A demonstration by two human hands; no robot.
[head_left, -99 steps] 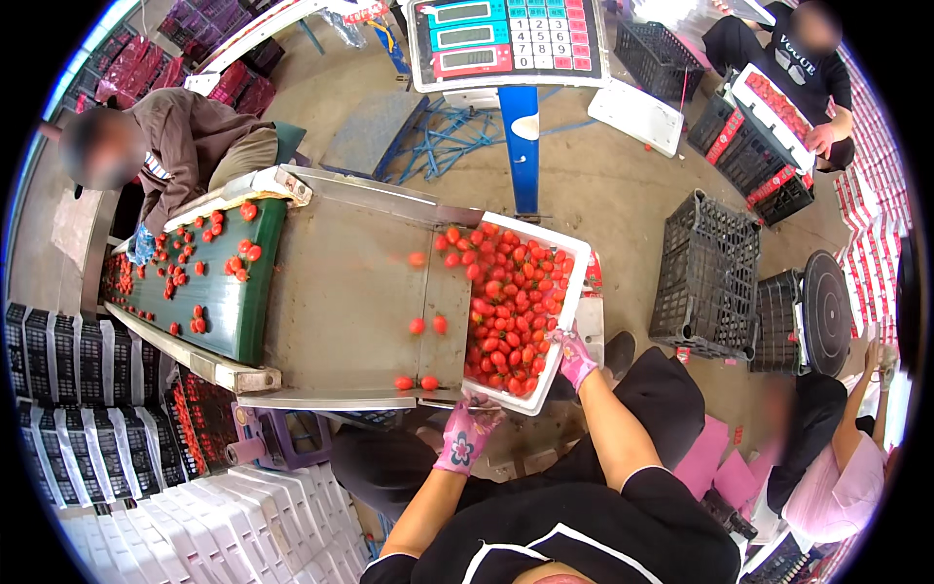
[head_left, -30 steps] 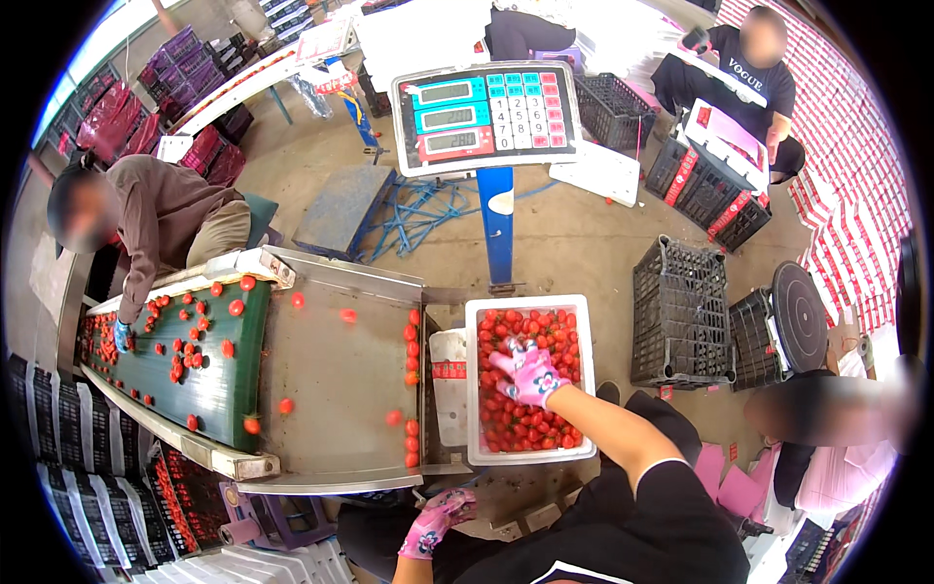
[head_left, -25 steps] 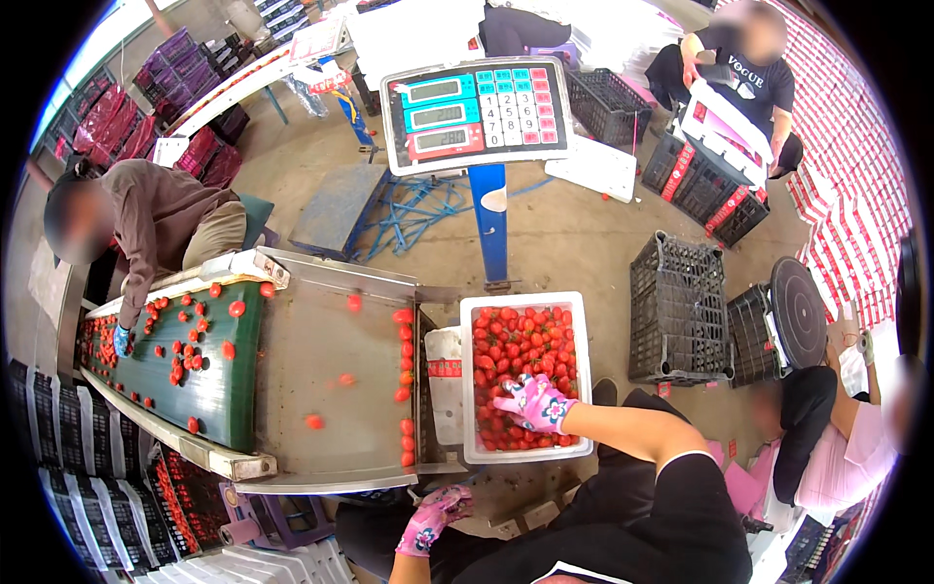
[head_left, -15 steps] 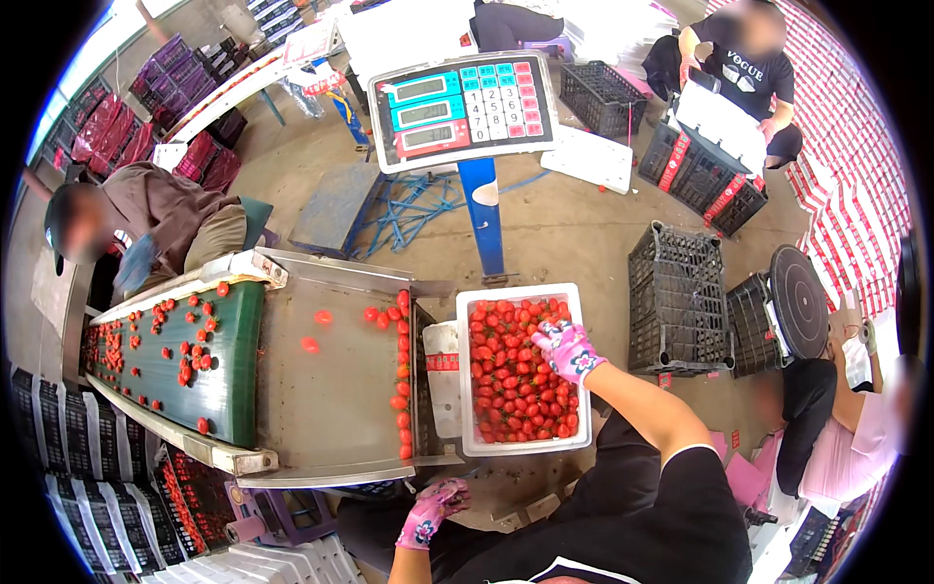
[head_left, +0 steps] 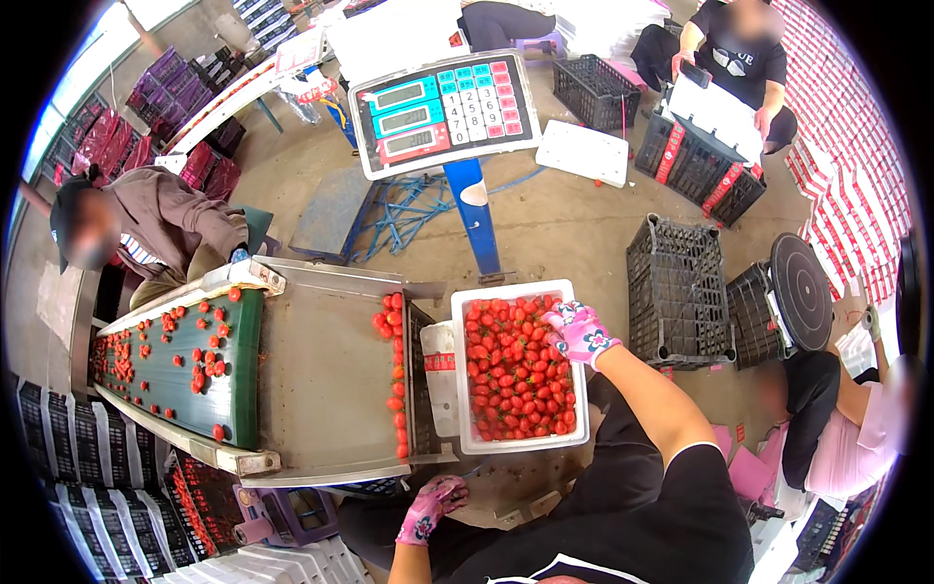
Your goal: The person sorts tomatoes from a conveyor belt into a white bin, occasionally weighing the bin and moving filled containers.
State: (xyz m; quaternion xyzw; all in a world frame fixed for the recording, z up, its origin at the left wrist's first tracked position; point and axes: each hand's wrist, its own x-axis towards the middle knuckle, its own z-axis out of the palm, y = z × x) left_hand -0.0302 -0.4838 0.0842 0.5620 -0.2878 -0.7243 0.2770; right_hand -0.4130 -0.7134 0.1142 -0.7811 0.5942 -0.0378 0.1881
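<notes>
A white foam box [head_left: 581, 428] full of small red tomatoes [head_left: 516, 380] stands in front of me. My right hand [head_left: 582, 334], in a pink flowered glove, is over the box's right side. Its bent fingertips touch the tomatoes near the far right part, and what lies under them is hidden. Lower down, my left hand [head_left: 432, 508], gloved alike, hangs near my lap, fingers loosely bent with nothing in them. Left of the box is a metal chute [head_left: 326, 380], with a row of tomatoes along its right edge. A green conveyor belt [head_left: 233, 380] carrying scattered tomatoes leads into it.
A scale display [head_left: 443, 112] on a blue post [head_left: 474, 219] rises behind the box. Black crates [head_left: 676, 292] stand to the right. A person in brown [head_left: 170, 214] sits beyond the belt; another [head_left: 744, 58] handles a crate at the far right. A purple stool [head_left: 302, 516] is lower left.
My right hand has shifted right and slightly farther away over the tomatoes. Two tomatoes rolling on the chute have left its middle. The brown-clad person's gloved hand has moved to the chute's far corner.
</notes>
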